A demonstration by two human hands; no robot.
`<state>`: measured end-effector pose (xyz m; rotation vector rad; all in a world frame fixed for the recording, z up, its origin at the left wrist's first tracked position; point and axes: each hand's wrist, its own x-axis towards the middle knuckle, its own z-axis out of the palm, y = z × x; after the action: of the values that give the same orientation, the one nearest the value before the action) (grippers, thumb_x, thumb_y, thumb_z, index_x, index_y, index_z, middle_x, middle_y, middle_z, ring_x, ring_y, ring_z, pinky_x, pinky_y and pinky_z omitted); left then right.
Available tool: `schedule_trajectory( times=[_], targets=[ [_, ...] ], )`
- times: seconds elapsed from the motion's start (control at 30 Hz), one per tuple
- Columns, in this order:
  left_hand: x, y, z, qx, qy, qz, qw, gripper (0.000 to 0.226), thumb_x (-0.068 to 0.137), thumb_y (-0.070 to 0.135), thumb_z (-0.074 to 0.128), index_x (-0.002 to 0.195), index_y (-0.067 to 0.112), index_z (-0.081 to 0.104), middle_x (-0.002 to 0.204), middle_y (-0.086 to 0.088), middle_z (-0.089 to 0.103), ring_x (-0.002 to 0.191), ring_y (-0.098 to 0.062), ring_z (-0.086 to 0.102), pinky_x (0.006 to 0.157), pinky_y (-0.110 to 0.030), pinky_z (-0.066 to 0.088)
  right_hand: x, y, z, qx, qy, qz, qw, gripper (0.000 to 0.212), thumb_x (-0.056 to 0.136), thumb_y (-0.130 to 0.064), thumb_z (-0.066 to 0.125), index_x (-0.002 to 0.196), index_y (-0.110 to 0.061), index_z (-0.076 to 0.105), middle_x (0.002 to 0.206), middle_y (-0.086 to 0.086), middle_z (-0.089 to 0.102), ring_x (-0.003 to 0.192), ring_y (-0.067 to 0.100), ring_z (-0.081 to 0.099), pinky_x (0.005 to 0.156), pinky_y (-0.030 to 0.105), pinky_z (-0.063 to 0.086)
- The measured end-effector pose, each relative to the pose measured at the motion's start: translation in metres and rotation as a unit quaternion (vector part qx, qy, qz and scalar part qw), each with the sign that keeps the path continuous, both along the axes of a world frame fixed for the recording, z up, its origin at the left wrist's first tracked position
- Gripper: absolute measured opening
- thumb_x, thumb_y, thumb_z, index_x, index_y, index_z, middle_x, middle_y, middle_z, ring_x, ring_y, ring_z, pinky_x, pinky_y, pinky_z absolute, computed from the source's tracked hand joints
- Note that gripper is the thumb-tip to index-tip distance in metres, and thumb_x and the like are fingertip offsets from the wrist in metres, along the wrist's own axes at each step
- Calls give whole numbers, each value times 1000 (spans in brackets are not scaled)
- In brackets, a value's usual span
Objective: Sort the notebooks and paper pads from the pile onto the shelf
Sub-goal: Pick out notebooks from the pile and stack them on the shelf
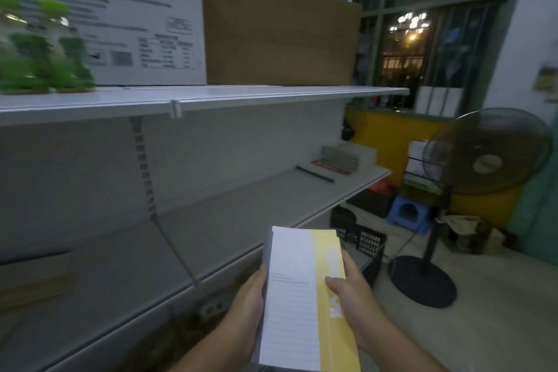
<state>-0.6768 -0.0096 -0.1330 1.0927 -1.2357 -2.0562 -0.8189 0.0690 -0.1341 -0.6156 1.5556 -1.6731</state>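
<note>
A person holds a stack of white lined paper pads with a yellow side strip [299, 296] in both hands before a grey metal shelf board [241, 211]. The right hand [350, 290] grips the stack's right edge, thumb pressed on the yellow strip and fingers curled round behind. The left hand [250, 296] holds the opposite edge, its fingers out of sight beneath the paper. The stack sits between the two palms, its far end pointing past the fingertips toward the bare board just beyond and above them. Well beyond the right fingers, at the board's far end, lie a low grey-edged pile of books [341, 157], a flat red strip [330, 167] and a thin black pen [315, 174]. The step in hand appears to be setting this stack on the board. Done well, both grips would hold the loose pads square, since the top sheets look slightly fanned at the far end. The stack would go in level, far edge first, and land flat clear of the pen. The fingers beneath would slip out only once the board takes the weight.
</note>
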Motion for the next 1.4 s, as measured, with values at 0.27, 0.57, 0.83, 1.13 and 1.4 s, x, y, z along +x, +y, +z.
schedule_trajectory(
  times=[0.27,0.57,0.83,1.13,1.4],
  targets=[
    [-111,-94,-36,-88,-36,2,995,32,88,22,61,119,13,57,107,-8,68,95,-27,67,89,-43,53,-107,-82,9,83,67,50,993,55,93,7,38,133,-31,45,108,9,70,84,29,70,59,29,52],
    [-200,-183,-21,-128,-18,138,982,10,95,8,49,98,15,54,94,-4,62,83,-19,56,72,-28,44,-201,-176,-4,171,204,46,963,39,89,5,46,118,-19,57,101,-4,66,88,9,64,66,14,49],
    [-261,-245,-32,-172,-69,115,976,68,80,10,73,138,23,39,122,-3,60,105,-22,60,87,-35,51,-286,-276,-14,182,259,93,944,37,91,-2,44,122,-14,60,107,4,65,89,19,63,75,28,53],
    [-319,-274,-52,-417,-379,17,826,108,74,50,69,151,29,-3,152,13,1,147,-18,1,116,-28,11,-358,-371,-31,176,398,171,884,36,89,-6,44,123,-10,56,123,9,59,110,23,56,84,25,45],
    [-330,-274,-63,-435,-480,128,751,75,87,55,53,148,27,21,154,9,26,145,-11,18,114,-24,20,-380,-382,-61,47,610,121,782,40,77,-25,29,71,-6,64,68,8,62,63,27,62,52,26,43]
  ],
)
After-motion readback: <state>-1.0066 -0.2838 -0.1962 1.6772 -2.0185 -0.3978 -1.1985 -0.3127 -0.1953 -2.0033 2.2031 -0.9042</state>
